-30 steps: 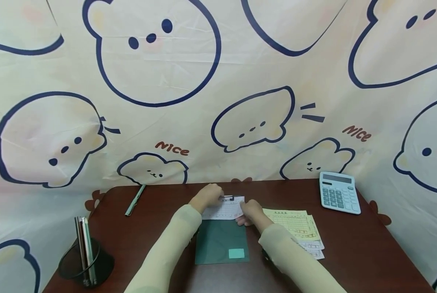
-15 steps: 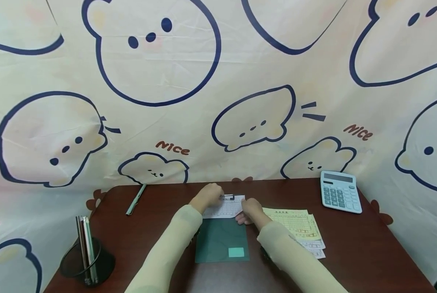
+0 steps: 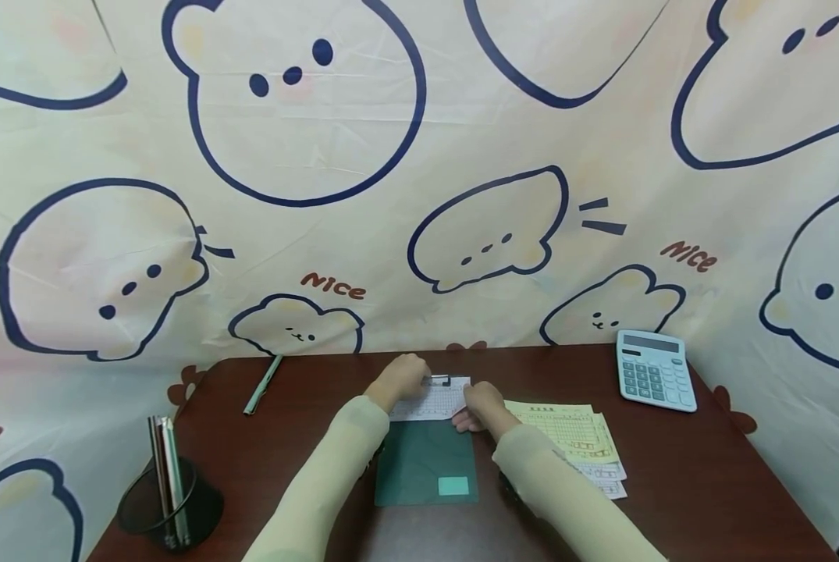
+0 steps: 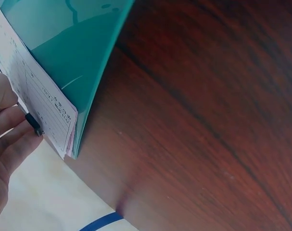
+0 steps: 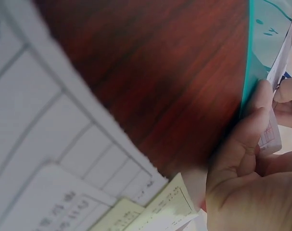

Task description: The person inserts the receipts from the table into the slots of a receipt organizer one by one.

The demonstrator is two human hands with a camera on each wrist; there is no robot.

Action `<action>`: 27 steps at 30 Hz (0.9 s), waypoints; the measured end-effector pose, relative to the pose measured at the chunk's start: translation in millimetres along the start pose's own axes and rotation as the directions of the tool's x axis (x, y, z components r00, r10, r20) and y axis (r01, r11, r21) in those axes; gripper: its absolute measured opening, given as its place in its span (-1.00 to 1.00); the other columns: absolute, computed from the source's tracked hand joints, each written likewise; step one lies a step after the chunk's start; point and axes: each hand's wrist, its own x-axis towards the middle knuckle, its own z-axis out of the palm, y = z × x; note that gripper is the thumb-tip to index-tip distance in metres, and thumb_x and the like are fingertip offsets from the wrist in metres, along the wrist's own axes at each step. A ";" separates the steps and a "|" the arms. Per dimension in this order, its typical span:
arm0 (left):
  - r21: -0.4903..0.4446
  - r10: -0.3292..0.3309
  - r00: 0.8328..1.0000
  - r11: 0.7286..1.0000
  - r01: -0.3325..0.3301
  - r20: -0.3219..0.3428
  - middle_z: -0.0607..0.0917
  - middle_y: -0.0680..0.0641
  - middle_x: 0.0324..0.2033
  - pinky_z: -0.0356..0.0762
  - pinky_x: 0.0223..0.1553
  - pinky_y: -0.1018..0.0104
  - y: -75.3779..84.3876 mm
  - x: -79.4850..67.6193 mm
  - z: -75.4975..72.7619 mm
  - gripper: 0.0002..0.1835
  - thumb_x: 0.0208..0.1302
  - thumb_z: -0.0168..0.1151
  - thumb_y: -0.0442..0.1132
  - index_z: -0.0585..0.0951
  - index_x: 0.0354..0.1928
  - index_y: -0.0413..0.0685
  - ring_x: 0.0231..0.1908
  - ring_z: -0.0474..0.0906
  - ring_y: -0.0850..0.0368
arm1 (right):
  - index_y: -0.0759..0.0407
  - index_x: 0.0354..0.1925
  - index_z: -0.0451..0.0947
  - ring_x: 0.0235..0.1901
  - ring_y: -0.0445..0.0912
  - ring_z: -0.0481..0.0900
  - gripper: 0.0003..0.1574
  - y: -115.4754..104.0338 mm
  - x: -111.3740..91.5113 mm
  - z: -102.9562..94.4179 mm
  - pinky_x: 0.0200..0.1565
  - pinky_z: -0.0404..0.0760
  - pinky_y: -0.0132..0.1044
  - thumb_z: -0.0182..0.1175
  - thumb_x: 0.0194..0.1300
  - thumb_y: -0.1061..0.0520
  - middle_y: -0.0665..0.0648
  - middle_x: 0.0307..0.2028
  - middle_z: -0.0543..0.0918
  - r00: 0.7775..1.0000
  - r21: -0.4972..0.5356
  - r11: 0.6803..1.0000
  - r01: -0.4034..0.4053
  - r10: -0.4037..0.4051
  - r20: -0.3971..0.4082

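A dark green clipboard (image 3: 415,460) lies on the desk with a pale mint label (image 3: 453,486) at its lower right. White printed forms (image 3: 426,406) sit at its top end, and a pinkish sheet edge shows beneath them in the left wrist view. My left hand (image 3: 401,378) holds the dark-tipped metal clip (image 4: 34,124) at the top, thumb and fingers around it. At the right edge of the forms, my right hand (image 3: 482,407) pinches the sheets between thumb and fingers. The left fingertips are hidden in the head view.
Yellow forms (image 3: 552,425) overlap white forms (image 3: 605,472) right of the clipboard. A light blue calculator (image 3: 654,371) lies at the back right. A green pen (image 3: 262,385) lies at the back left, and a black mesh pen holder (image 3: 204,507) with several pencils stands front left.
Both hands keep their places at the clip and the forms' right edge. Only a slight shift of the head view shows.
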 end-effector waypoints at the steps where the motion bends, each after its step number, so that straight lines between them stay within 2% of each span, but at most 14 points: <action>1: 0.003 -0.001 1.000 1.000 0.001 -0.001 0.72 0.05 -0.23 0.54 -0.10 0.28 -0.1 -0.2 -0.1 -0.85 0.15 0.26 -0.27 0.74 -0.26 -0.03 -0.20 0.61 0.17 | 0.50 0.19 0.29 -0.73 -0.04 0.62 -0.39 -0.4 -0.3 0.0 -0.72 0.49 -0.34 -0.20 0.47 0.01 0.22 -0.68 0.65 1.000 0.004 1.000 0.002 -0.002 0.003; 3: 0.007 0.000 1.000 1.000 0.000 -0.006 0.72 0.05 -0.26 0.54 -0.14 0.29 -0.6 -0.6 -0.4 -0.86 0.13 0.27 -0.27 0.74 -0.27 -0.04 -0.25 0.60 0.19 | 0.51 0.17 0.30 -0.73 -0.04 0.62 -0.39 -1.1 -0.8 -0.5 -0.72 0.49 -0.35 -0.21 0.47 0.00 0.22 -0.68 0.65 1.000 0.007 1.000 0.004 -0.004 0.010; 6: 0.008 0.004 1.000 1.000 -0.004 -0.012 0.71 0.05 -0.28 0.52 -0.17 0.30 -0.8 -0.5 -0.1 -0.84 0.14 0.27 -0.26 0.73 -0.23 -0.04 -0.30 0.56 0.20 | 0.51 0.05 0.38 -0.73 -0.05 0.62 -0.42 -1.4 -2.0 -1.9 -0.74 0.45 -0.37 -0.22 0.48 0.00 0.21 -0.68 0.65 1.000 -0.005 1.000 0.015 -0.015 0.013; 9: 0.008 0.001 1.000 1.000 -0.001 -0.013 0.71 0.05 -0.25 0.52 -0.13 0.29 -0.5 -0.9 0.5 -0.82 0.16 0.27 -0.24 0.71 -0.19 -0.04 -0.26 0.56 0.20 | 0.50 -0.04 0.43 -0.73 -0.05 0.62 -0.44 -1.5 -3.5 -2.6 -0.75 0.43 -0.38 -0.23 0.48 0.01 0.21 -0.67 0.65 1.000 -0.017 1.000 0.025 -0.025 0.014; 12: -0.010 -0.019 1.000 1.000 0.019 -0.004 0.70 0.05 -0.23 0.52 -0.09 0.28 -0.6 -2.4 1.6 -0.82 0.18 0.26 -0.24 0.71 -0.17 -0.04 -0.21 0.57 0.18 | 0.51 -0.04 0.42 -0.72 -0.04 0.63 -0.45 -1.2 -5.6 -1.8 -0.73 0.46 -0.36 -0.23 0.48 0.01 0.23 -0.66 0.65 0.999 -0.001 1.000 0.025 -0.025 0.024; 17: -0.021 -0.015 1.000 1.000 0.015 0.002 0.70 0.05 -0.22 0.52 -0.08 0.27 1.9 -3.5 2.2 -0.83 0.19 0.27 -0.23 0.71 -0.18 -0.02 -0.19 0.59 0.17 | 0.48 -0.13 0.47 -0.70 -0.01 0.64 -0.34 -0.9 -11.8 -7.9 -0.68 0.54 -0.28 -0.27 0.47 -0.09 0.23 -0.66 0.65 0.999 -0.009 1.000 0.023 -0.023 0.042; 19: -0.005 -0.018 1.000 1.000 0.018 -0.003 0.70 0.06 -0.20 0.52 -0.06 0.26 2.0 -4.3 2.2 -0.82 0.18 0.28 -0.20 0.72 -0.18 0.01 -0.17 0.59 0.17 | 0.48 -0.11 0.47 -0.68 0.00 0.64 -0.29 -3.4 -15.4 -15.0 -0.65 0.56 -0.26 -0.29 0.47 -0.14 0.24 -0.64 0.65 0.998 -0.024 0.999 0.028 -0.027 0.053; 21: 0.013 -0.026 1.000 1.000 0.026 -0.010 0.71 0.08 -0.18 0.51 -0.03 0.25 1.7 -5.0 1.7 -0.82 0.17 0.30 -0.18 0.72 -0.17 0.05 -0.16 0.59 0.17 | 0.49 -0.01 0.43 -0.66 0.01 0.65 -0.25 -7.1 -19.2 -26.5 -0.63 0.57 -0.24 -0.30 0.46 -0.17 0.25 -0.62 0.66 0.997 -0.025 0.999 0.044 -0.042 0.067; 25: 0.044 -0.048 0.999 0.998 0.048 -0.016 0.71 0.11 -0.16 0.50 0.00 0.23 0.2 -6.1 -0.3 -0.80 0.14 0.33 -0.14 0.73 -0.17 0.11 -0.14 0.60 0.16 | 0.48 0.11 0.35 -0.62 0.04 0.65 -0.26 -15.3 -25.7 -58.8 -0.54 0.61 -0.18 -0.27 0.45 -0.17 0.26 -0.56 0.67 0.994 -0.029 0.996 0.088 -0.086 0.066; 27: 0.048 -0.050 0.999 0.998 0.051 -0.017 0.71 0.11 -0.16 0.51 0.00 0.23 -0.9 -6.4 -1.4 -0.80 0.14 0.33 -0.14 0.74 -0.17 0.12 -0.14 0.61 0.16 | 0.46 0.14 0.32 -0.61 0.04 0.65 -0.29 -17.2 -28.0 -77.2 -0.48 0.63 -0.15 -0.24 0.44 -0.14 0.24 -0.55 0.67 0.992 -0.068 0.991 0.119 -0.116 0.043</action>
